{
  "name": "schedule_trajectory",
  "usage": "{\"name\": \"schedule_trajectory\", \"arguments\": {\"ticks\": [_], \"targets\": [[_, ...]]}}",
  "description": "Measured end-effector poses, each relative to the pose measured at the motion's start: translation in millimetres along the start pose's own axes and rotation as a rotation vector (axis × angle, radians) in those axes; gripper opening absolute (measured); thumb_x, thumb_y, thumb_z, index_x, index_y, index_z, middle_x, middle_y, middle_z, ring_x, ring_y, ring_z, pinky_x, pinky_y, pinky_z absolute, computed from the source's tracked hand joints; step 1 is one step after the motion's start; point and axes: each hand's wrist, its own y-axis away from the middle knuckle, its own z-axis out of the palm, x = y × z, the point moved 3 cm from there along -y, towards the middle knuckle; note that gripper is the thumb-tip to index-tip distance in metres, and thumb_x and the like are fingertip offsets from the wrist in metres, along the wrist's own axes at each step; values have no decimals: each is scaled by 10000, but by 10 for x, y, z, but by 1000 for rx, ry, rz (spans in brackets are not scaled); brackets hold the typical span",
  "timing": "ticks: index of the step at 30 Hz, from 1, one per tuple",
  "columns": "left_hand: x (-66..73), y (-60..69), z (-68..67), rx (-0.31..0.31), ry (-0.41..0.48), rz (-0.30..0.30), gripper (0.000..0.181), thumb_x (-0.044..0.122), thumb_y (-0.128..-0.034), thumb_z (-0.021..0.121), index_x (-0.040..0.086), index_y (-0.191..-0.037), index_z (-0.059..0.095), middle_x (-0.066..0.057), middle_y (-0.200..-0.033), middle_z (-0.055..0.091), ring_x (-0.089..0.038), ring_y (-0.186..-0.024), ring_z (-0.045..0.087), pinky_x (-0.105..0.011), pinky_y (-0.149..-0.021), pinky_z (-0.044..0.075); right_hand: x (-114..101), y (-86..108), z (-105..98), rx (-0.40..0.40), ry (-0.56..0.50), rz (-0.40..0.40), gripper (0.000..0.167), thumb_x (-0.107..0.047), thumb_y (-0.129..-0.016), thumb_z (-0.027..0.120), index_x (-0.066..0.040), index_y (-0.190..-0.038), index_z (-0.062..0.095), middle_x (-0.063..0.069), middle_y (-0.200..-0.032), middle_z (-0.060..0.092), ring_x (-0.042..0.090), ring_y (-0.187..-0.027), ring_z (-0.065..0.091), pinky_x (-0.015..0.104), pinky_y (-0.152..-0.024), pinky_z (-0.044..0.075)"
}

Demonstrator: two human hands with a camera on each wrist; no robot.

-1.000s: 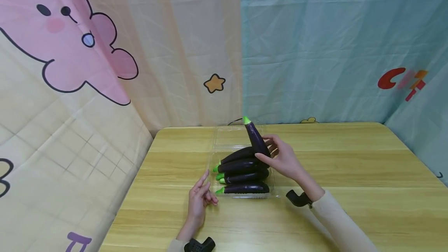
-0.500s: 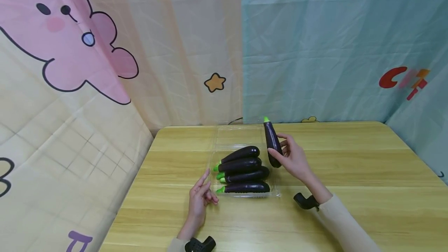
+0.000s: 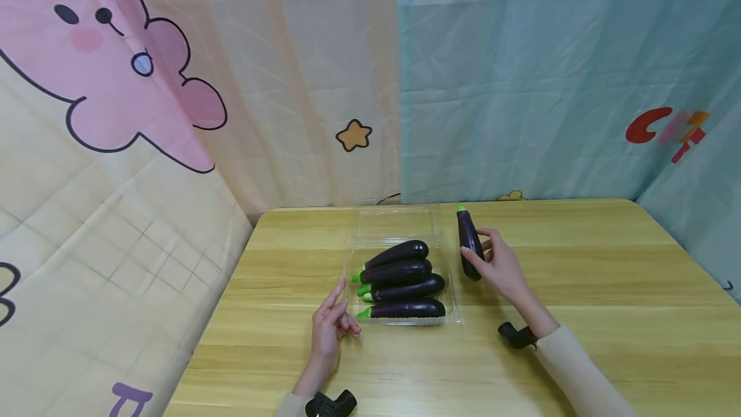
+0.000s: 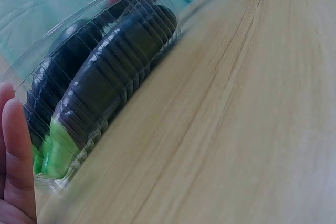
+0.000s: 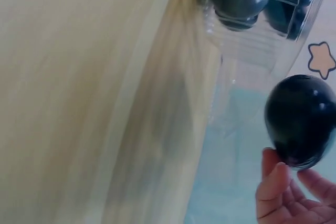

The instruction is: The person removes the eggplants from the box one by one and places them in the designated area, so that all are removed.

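Observation:
My right hand (image 3: 502, 270) pinches a dark purple eggplant (image 3: 469, 243) between thumb and fingers, just right of the clear plastic box (image 3: 455, 304). Its green stem end points away and its rounded end faces me. In the right wrist view this eggplant (image 5: 299, 119) hangs above the tabletop, fingertips on its lower side. Several more eggplants (image 3: 408, 309) lie crosswise in the box, green stems to the left. Beside the box's left wall is my left hand (image 3: 329, 333), its index finger extended along the edge; whether it touches is unclear.
The box's lid (image 3: 396, 224) lies folded back toward the far table edge. A light wooden table (image 3: 567, 275) spreads to both sides. Printed curtains (image 3: 521, 82) hang right behind it. Each wrist wears a black camera mount (image 3: 517, 336).
My right hand has carried the eggplant rightward, from over the box to beside it, and somewhat lower. My left hand and the other eggplants have stayed put.

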Motion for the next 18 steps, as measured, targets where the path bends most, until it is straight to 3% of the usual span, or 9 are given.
{"name": "schedule_trajectory", "arguments": {"ticks": [8,18], "targets": [[3,-2,-3,-2,-4,2,499,81,-983,449,5,-1459,321,7,-501,445,-123,-482,596,-244,-482,517,106,37,6,-107,95,116,566,-321,-921,626,84,-1260,424,205,-882,585,269,-722,563,322,-539,468],[-4,-5,-2,-11,0,4,506,90,-985,452,12,-1465,312,15,-502,447,-117,-482,598,-243,-482,519,203,81,28,-195,144,162,603,-338,-913,637,105,-1268,433,198,-884,608,255,-720,576,339,-566,468]]}}
